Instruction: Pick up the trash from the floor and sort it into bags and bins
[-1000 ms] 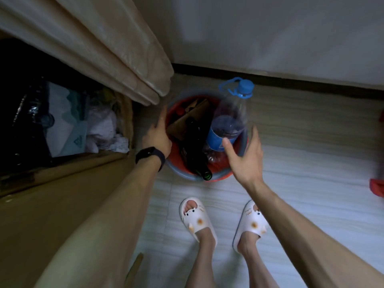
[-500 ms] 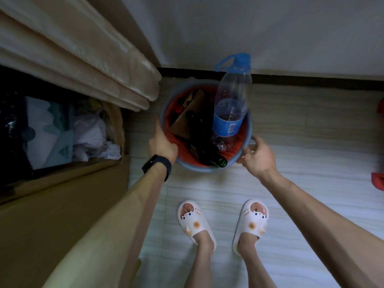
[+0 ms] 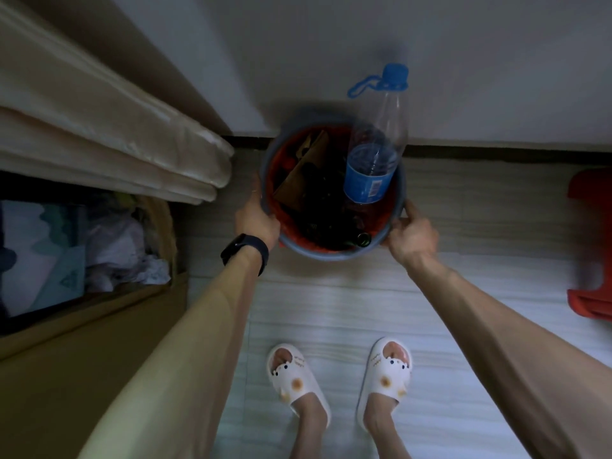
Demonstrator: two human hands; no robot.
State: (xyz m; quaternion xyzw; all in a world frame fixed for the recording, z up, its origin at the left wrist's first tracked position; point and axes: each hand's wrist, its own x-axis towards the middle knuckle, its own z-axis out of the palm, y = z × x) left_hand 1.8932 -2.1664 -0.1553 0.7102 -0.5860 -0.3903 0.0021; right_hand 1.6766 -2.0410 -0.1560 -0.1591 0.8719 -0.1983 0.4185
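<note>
Round grey plastic bin [image 3: 331, 256], lined in red, at the foot of the smooth white wall [image 3: 480, 61], beside a pleated cream curtain [image 3: 132, 137]. The left grip [image 3: 256, 223] and right grip [image 3: 412, 235] each curl round opposite sides of its rim. Inside are a tilted clear ribbed bottle [image 3: 371, 173] with blue label and cap, dark glass bottles [image 3: 362, 239], and flat brown cardboard [image 3: 294, 183].

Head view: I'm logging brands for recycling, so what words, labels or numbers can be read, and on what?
None can be read.
Blue label on the plastic bottle in the bin: barcode patch and print, too blurred.
Pale packet in the cardboard box: triangular mark, text unreadable.
Slippers: small markings, too small.
</note>
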